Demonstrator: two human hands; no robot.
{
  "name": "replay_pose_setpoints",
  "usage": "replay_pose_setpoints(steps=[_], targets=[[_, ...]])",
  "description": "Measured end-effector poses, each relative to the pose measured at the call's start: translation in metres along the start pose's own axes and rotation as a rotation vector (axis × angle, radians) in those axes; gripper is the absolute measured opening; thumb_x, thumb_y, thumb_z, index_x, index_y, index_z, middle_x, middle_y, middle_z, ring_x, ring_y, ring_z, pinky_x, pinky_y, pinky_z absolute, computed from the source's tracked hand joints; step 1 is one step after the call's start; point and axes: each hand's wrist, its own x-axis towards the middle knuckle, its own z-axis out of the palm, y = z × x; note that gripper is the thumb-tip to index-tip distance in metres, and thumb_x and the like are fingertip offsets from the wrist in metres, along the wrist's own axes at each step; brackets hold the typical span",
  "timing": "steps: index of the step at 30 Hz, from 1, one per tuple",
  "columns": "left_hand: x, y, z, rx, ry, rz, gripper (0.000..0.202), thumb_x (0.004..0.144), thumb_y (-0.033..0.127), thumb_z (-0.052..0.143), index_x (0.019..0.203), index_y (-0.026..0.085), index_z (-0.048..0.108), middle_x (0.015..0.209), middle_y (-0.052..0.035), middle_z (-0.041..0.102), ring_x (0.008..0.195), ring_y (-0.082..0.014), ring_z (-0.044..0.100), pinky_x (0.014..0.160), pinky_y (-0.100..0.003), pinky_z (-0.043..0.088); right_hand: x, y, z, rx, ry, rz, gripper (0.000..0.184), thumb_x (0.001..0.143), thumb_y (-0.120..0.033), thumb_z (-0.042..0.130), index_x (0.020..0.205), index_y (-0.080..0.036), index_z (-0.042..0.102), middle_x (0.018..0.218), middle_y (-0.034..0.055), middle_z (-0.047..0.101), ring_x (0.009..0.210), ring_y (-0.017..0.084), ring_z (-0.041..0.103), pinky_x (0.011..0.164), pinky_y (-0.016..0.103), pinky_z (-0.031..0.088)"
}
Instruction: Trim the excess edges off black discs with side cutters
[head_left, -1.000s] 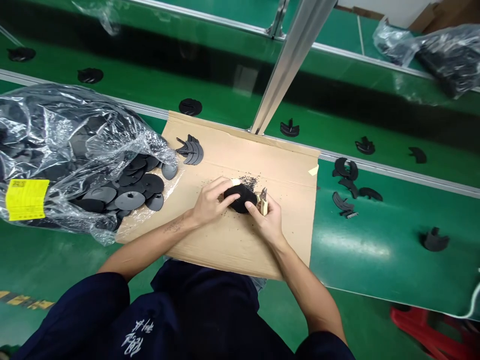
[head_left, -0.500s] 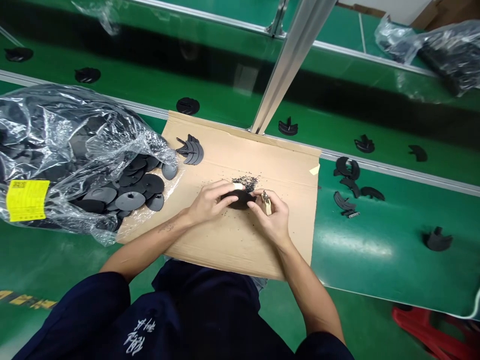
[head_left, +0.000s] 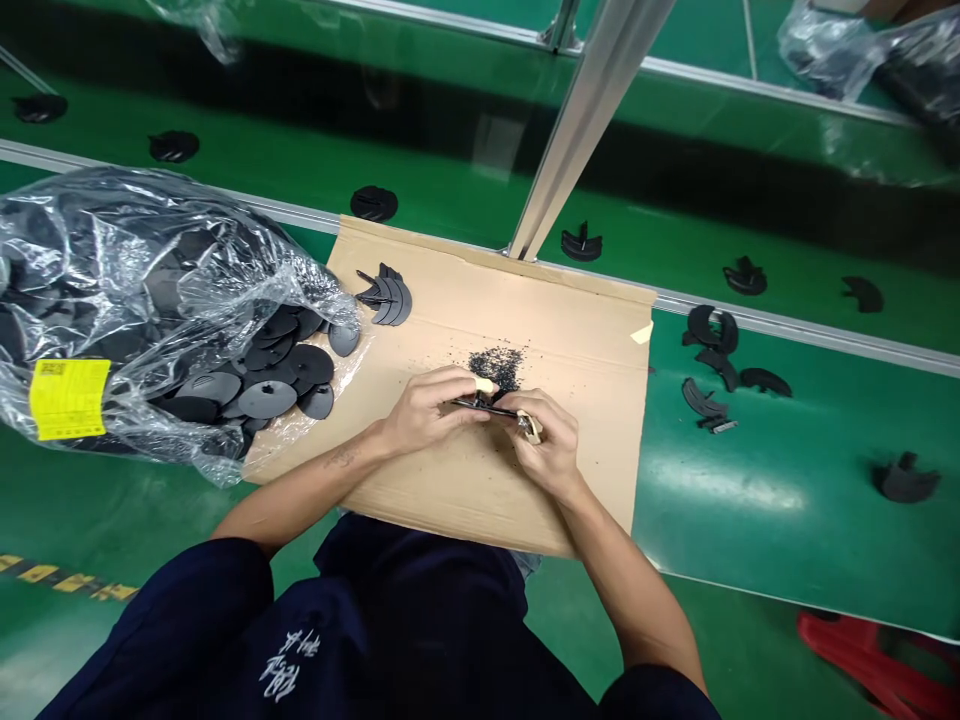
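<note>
My left hand (head_left: 429, 408) and my right hand (head_left: 549, 440) pinch a thin black disc (head_left: 489, 407) between them. The disc is turned nearly edge-on, so its flat faces are mostly hidden. A small metal tool (head_left: 527, 426) sticks out of my right fingers; its kind is too small to tell. Pale yellow wraps cover a finger on each hand. Just beyond the disc, small black bits (head_left: 501, 362) are scattered over the cardboard sheet (head_left: 442, 490). An overlapped stack of curved black pieces (head_left: 390, 297) lies at the sheet's upper left.
A clear plastic bag (head_left: 142, 250) with a yellow label spills several black discs (head_left: 268, 399) on the left. Loose curved black parts (head_left: 703, 398) lie on the green table (head_left: 720, 520) at right. A metal post (head_left: 581, 120) rises behind the cardboard.
The disc has tilted from showing its broad face to nearly edge-on, still between both hands. The metal tool in my right hand has turned with the fingers. The view has shifted slightly.
</note>
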Motion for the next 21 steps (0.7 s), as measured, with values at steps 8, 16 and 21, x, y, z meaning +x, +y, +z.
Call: replay_pose_setpoints(steps=[8, 16, 21], targets=[[0.0010, 0.0010, 0.0010, -0.019, 0.015, 0.064, 0.029, 0.096, 0.040, 0.065, 0.112, 0.017, 0.072, 0.099, -0.0110, 0.076, 0.091, -0.0184, 0.071, 0.080, -0.032, 0.060, 0.0000, -0.0063, 0.0009, 0.013, -0.015, 0.022, 0.009, 0.090, -0.019, 0.066, 0.097, -0.025, 0.069, 0.095, 0.0059, 0.077, 0.086, 0.021, 0.073, 0.078, 0.037, 0.060], [0.0005, 0.0074, 0.0015, 0.067, 0.037, 0.051, 0.020, 0.096, 0.037, 0.067, 0.099, 0.019, 0.074, 0.091, -0.0084, 0.076, 0.083, -0.0175, 0.070, 0.075, -0.032, 0.058, 0.0009, -0.0085, 0.0027, 0.064, -0.027, 0.056, 0.006, 0.091, -0.022, 0.067, 0.094, -0.025, 0.070, 0.091, 0.0053, 0.076, 0.084, 0.020, 0.072, 0.078, 0.035, 0.059], [-0.0002, 0.0074, 0.0012, 0.067, 0.044, 0.078, 0.020, 0.096, 0.035, 0.067, 0.102, 0.017, 0.074, 0.091, -0.0097, 0.077, 0.082, -0.0178, 0.071, 0.076, -0.032, 0.058, 0.0006, -0.0091, 0.0020, 0.033, -0.049, 0.073, 0.005, 0.092, -0.024, 0.066, 0.094, -0.024, 0.070, 0.091, 0.0059, 0.076, 0.081, 0.020, 0.072, 0.076, 0.035, 0.059]])
